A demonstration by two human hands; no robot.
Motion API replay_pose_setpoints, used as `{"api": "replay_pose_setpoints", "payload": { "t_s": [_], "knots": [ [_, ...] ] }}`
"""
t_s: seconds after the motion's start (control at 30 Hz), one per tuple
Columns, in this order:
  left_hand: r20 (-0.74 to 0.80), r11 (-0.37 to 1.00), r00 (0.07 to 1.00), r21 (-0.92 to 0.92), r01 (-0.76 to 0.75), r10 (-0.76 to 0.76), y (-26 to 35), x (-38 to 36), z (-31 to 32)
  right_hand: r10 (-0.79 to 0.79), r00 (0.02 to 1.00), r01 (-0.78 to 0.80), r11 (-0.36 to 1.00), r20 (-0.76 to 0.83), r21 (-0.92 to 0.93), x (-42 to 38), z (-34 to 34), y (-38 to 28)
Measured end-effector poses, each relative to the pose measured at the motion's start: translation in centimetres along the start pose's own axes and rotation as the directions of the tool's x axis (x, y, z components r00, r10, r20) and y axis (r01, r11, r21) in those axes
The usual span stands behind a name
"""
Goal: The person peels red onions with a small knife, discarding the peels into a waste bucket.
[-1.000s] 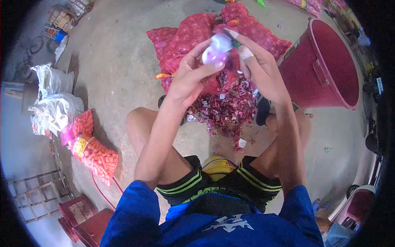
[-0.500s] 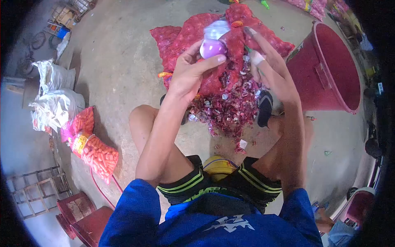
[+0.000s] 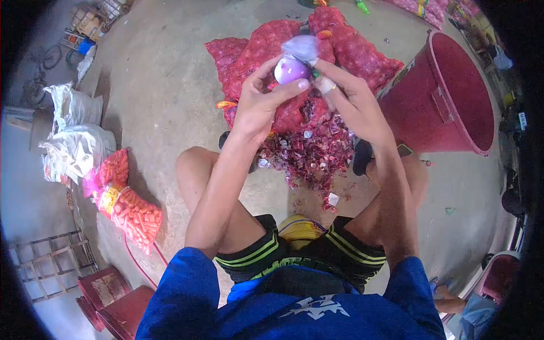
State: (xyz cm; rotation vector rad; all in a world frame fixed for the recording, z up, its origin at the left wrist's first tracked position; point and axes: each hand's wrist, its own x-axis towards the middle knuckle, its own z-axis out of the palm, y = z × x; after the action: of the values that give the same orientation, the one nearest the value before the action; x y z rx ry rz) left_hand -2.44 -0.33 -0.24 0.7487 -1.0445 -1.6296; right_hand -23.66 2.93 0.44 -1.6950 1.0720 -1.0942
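My left hand [image 3: 260, 102] is closed around a peeled purple-and-white onion [image 3: 293, 70], thumb in front. Just beyond the onion is a pale, blurred shape [image 3: 302, 48] that I cannot make out. My right hand [image 3: 354, 99] meets the onion's right side, with white wrapping on a finger. A bit of a small green-handled tool [image 3: 316, 74] shows between its fingers; the tool's working end is hidden. Under both hands lies a heap of red onion skins [image 3: 309, 150], in front of red mesh sacks of onions [image 3: 266, 48].
A large maroon tub [image 3: 436, 107] leans at the right. White sacks [image 3: 85, 144] and a mesh bag of orange carrot-like pieces [image 3: 136, 215] stand at the left. Dark red stools [image 3: 122, 300] are at lower left. Part of another person [image 3: 476, 311] shows at lower right.
My right hand has moved left and inward with the green-handled tool, from apart to against the onion. My left hand still holds the onion in nearly the same place.
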Motion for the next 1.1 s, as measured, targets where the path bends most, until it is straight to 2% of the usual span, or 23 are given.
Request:
{"api": "replay_pose_setpoints", "payload": {
  "t_s": [0.1, 0.13, 0.17, 0.2, 0.23, 0.3, 0.37, 0.4, 0.47, 0.5, 0.57, 0.6, 0.67, 0.7, 0.83, 0.93, 1.0, 1.03, 1.1],
  "knots": [
    [0.036, 0.996, 0.998, -0.072, 0.056, -0.053, -0.2, 0.6, -0.7, -0.062, 0.995, 0.059, 0.997, -0.077, -0.042, 0.4, 0.7, -0.9],
    [0.034, 0.996, 0.998, -0.070, 0.053, -0.051, 0.0, 0.5, -1.0, -0.019, 0.993, 0.018, 1.000, -0.113, -0.014, 0.7, 0.7, -0.9],
    [0.085, 0.987, 0.990, -0.111, 0.119, -0.110, 0.1, 0.5, -1.3, 0.027, 0.989, -0.025, 1.000, -0.147, 0.016, 0.9, 0.6, -0.8],
    [0.141, 0.971, 0.976, -0.151, 0.188, -0.167, 0.2, 0.5, -1.4, 0.027, 0.988, -0.025, 1.000, -0.149, 0.015, 0.9, 0.5, -0.8],
    [0.145, 0.970, 0.975, -0.152, 0.190, -0.168, 0.1, 0.6, -1.1, 0.056, 0.990, -0.049, 0.997, -0.131, 0.051, 0.8, 0.2, -0.8],
    [0.151, 0.963, 0.985, -0.245, 0.115, -0.079, -0.2, 0.6, -0.8, 0.082, 0.991, -0.072, 0.993, -0.104, 0.093, 0.8, 0.3, -0.8],
    [0.103, 0.968, 0.991, -0.225, 0.110, -0.088, -0.3, 0.6, -0.5, -0.026, 0.992, 0.031, 0.999, -0.125, 0.043, 0.8, 0.8, -1.1],
    [0.058, 0.972, 0.993, -0.209, 0.109, -0.098, -0.4, 0.7, -0.5, -0.023, 0.991, 0.029, 0.999, -0.129, 0.045, 0.8, 0.8, -1.2],
    [0.049, 0.978, 0.994, -0.184, 0.101, -0.093, -0.7, 0.9, -0.5, 0.097, 0.990, -0.079, 0.981, -0.098, 0.179, 0.7, 0.7, -1.2],
    [0.037, 0.984, 0.996, -0.158, 0.086, -0.082, -0.6, 0.8, -0.5, 0.101, 0.990, -0.082, 0.980, -0.099, 0.181, 0.8, 0.8, -0.7],
    [0.061, 0.980, 0.993, -0.166, 0.113, -0.104, -0.3, 0.6, -0.3, 0.072, 0.975, -0.020, 0.970, -0.209, 0.243, 1.4, 0.8, 0.8],
    [0.085, 0.975, 0.988, -0.175, 0.139, -0.126, -0.1, 0.5, -0.1, 0.071, 0.975, -0.019, 0.971, -0.210, 0.240, 1.6, 0.4, 0.7],
    [0.123, 0.976, 0.987, -0.181, 0.121, -0.099, 0.3, 0.1, -0.1, 0.148, 0.947, -0.099, 0.978, -0.284, 0.181, 1.6, -0.4, 0.6],
    [0.158, 0.978, 0.985, -0.184, 0.101, -0.072, 0.4, 0.0, -0.1, 0.196, 0.931, -0.132, 0.968, -0.309, 0.216, 1.7, -0.7, 0.8],
    [0.174, 0.960, 0.985, -0.278, 0.045, 0.004, 0.5, 0.3, 0.1, 0.180, 0.922, -0.124, 0.976, -0.342, 0.180, 1.7, -0.6, 0.7],
    [0.085, 0.952, 0.996, -0.304, 0.036, -0.011, -0.1, 0.4, 0.4, 0.093, 0.946, -0.034, 0.981, -0.311, 0.190, 1.5, -0.4, -0.1],
    [0.004, 0.982, 1.000, -0.187, 0.022, -0.022, -0.5, 0.4, 0.2, 0.119, 0.928, -0.052, 0.980, -0.353, 0.193, 1.7, -0.5, 0.0],
    [0.001, 0.982, 1.000, -0.187, 0.021, -0.021, -0.3, 0.3, 0.1, 0.118, 0.929, -0.052, 0.980, -0.351, 0.193, 1.8, -0.7, 0.5],
    [0.100, 0.991, 0.995, -0.135, 0.005, 0.009, 0.1, 0.2, 0.2, 0.076, 0.877, -0.003, 0.988, -0.475, 0.152, 2.0, -1.7, 1.6]
  ]
}}
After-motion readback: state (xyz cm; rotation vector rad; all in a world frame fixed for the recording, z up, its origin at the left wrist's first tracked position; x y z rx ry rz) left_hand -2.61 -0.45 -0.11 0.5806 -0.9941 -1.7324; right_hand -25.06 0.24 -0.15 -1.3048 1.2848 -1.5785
